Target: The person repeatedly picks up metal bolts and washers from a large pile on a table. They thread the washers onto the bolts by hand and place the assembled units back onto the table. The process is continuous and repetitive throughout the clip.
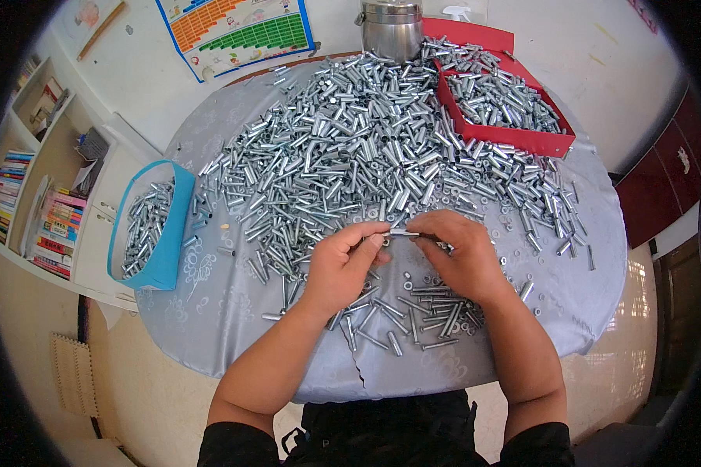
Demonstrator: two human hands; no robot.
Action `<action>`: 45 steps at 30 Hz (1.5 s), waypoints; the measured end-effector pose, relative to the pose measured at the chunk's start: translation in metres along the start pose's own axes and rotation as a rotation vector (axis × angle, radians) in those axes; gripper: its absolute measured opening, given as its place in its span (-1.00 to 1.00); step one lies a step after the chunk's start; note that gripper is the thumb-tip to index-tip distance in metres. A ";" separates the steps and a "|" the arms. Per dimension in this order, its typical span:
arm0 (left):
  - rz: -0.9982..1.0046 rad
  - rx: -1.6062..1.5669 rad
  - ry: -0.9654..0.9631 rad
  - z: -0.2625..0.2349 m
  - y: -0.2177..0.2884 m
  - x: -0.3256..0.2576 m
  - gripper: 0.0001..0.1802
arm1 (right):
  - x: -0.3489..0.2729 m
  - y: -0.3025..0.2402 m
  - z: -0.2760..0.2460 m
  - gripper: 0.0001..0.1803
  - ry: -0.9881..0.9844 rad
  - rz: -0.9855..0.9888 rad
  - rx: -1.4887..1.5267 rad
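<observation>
Above the near middle of the table, my left hand and my right hand face each other. A small silvery sleeve anchor bolt lies level between them, its left end pinched by my left thumb and fingers. The fingertips of my right hand are closed round its other end and partly hide it. Below my hands lie loose bolts, with several nuts and washers among them. Just beyond my hands spreads a big heap of metal sleeves and bolts.
A blue container of metal parts stands at the table's left edge. At the far right is a red box heaped with anchor parts. A steel pot stands at the back. Under everything is a grey tablecloth; a bookshelf stands left.
</observation>
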State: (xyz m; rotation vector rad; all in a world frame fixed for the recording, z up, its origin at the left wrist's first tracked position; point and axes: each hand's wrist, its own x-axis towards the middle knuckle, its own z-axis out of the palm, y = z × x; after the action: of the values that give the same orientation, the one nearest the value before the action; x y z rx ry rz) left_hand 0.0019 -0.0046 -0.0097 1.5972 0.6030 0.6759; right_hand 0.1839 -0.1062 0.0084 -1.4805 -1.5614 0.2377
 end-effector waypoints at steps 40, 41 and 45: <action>-0.058 -0.274 0.242 -0.009 0.006 0.004 -0.81 | 0.004 0.021 -0.008 -0.90 0.103 0.075 -0.197; -0.063 -0.275 0.257 -0.007 0.007 0.004 -0.81 | 0.003 0.026 -0.003 -0.89 0.071 -0.015 -0.245; -0.018 -0.292 0.265 -0.007 0.000 0.005 -0.81 | 0.008 0.027 0.009 -0.84 -0.045 -0.110 -0.382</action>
State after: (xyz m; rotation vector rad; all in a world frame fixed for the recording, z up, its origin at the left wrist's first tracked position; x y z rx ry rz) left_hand 0.0007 0.0036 -0.0089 1.2397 0.6765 0.9270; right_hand 0.1970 -0.0885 -0.0109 -1.6791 -1.7888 -0.0984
